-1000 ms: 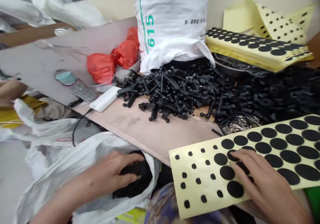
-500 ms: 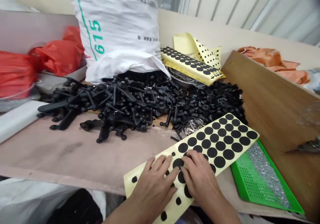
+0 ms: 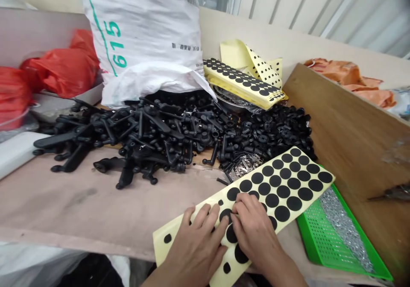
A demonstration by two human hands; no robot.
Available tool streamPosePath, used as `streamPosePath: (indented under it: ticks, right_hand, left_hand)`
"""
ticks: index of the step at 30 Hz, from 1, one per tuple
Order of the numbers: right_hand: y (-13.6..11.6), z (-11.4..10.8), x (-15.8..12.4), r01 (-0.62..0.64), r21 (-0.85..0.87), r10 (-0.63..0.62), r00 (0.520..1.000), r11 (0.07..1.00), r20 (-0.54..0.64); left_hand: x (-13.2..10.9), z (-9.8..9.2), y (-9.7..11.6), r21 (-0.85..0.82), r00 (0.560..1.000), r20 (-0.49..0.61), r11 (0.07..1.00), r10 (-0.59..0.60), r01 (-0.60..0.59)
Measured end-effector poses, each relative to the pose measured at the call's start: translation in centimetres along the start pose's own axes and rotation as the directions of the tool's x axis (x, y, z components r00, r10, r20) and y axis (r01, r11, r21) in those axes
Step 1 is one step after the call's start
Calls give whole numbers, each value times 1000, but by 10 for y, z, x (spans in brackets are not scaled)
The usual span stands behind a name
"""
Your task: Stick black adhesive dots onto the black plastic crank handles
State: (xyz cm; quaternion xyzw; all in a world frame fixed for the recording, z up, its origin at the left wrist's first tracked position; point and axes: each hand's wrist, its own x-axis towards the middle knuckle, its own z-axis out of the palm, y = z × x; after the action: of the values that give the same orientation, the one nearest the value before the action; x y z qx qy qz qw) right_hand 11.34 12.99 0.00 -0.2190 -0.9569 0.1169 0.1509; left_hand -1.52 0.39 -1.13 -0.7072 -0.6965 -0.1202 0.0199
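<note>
A pale yellow backing sheet with rows of black round stickers lies slanted at the table's front edge. Its right part is full of large dots; the left part carries only small black spots. My left hand rests flat on the left part, fingers spread, the index tip touching a black round sticker. From the other side, my right hand has its thumb and fingers curled together at that sticker's right edge. Whether the edge is lifted is hidden by the fingertips.
Behind lies a heap of black plastic arms and round black parts, below a white sack. Small metal clips sit near the sheet. A green basket of metal bits stands right, beside a wooden board. More dotted sheets lie behind.
The view has shifted slightly, so the sack and heap appear further left. Both hands stay at the same sticker, with the right fingers drawn a little closer together.
</note>
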Motion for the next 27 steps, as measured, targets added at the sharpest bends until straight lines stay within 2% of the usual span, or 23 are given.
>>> streamPosePath:
  ticks: [3,9,13,19,27]
  right_hand:
    - [-4,-2,3,-31,55,31,999,998,11]
    - [-5,-6,2,-69,260,51,996,963,79]
    - [-4,-7,1,-74,235,48,992,969,115]
    - [-5,-4,3,-74,265,70,997,961,27]
    - [-8,-4,-1,-28,300,29,1000,953,4]
  left_hand:
    - [0,0,0,16,1000,-14,1000,-1,1]
    - [4,-3,0,23,1000,29,1000,-5,4]
    - [5,-6,-1,12,999,54,1000,-1,1]
    - [3,-5,0,36,999,46,999,15,-17]
    - [2,-2,2,63,1000,-9,998,24,-24]
